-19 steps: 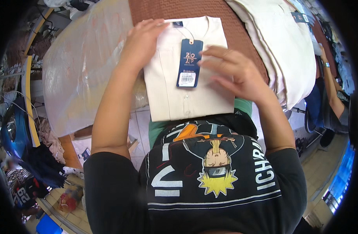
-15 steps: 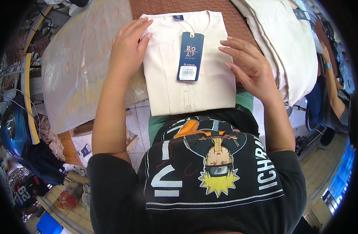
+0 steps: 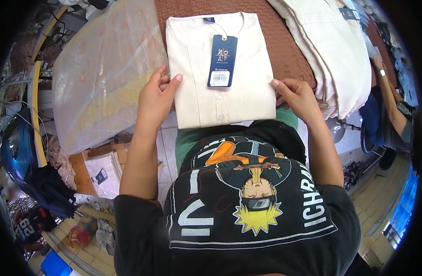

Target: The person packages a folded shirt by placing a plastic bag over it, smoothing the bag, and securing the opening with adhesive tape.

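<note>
A folded cream shirt with a buttoned front lies before me, its lower end over my lap. A dark blue hang tag with a white label rests on its chest, tied by a string near the neck. My left hand is at the shirt's left edge, thumb over the fabric, index finger apart and the other fingers curled against the side. At the right edge, my right hand pinches the cloth with its thumb on top; the fingertips beneath are partly hidden.
A brown textured surface lies beneath the shirt. To the left is a large clear plastic sheet; to the right, a stack of cream garments. Another person's arm shows at far right. A packaged garment with a tag sits lower left.
Both hands have come down from the shirt's upper part to its lower side edges. The tag and shirt sit slightly higher in view.
</note>
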Demonstrator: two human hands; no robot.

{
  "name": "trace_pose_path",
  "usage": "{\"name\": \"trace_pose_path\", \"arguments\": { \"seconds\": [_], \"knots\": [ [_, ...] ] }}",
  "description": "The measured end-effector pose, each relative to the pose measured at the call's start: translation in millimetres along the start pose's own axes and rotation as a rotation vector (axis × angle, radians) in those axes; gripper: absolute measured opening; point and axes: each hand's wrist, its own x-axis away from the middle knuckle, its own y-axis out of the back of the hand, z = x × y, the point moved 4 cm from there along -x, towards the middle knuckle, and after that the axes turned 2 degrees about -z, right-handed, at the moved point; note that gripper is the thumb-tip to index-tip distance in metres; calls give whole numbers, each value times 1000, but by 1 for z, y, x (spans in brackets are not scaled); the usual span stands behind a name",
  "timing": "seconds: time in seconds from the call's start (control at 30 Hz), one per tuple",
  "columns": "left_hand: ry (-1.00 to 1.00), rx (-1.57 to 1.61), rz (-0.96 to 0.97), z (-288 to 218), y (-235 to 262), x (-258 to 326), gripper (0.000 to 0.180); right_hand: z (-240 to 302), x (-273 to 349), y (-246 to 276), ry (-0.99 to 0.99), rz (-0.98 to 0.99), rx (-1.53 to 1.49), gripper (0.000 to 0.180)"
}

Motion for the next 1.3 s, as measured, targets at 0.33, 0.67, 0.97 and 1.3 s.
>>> {"name": "trace_pose_path", "arguments": {
  "seconds": [0.33, 0.67, 0.97, 1.3],
  "knots": [
    [99, 28, 126, -8, -5, -31, 46, -8, 0, -13, -210, 219, -301, 29],
    [-164, -385, -155, -7, 12, -41, 38, -2, -3, -19, -129, 242, -351, 30],
    [390, -288, 792, 31, -13, 80, 48, -5, -3, -19, -107, 298, -361, 32],
    [735, 1073, 345, 33, -106, 103, 43, 54, -45, 29, 292, -49, 288, 30]
  ]
}}
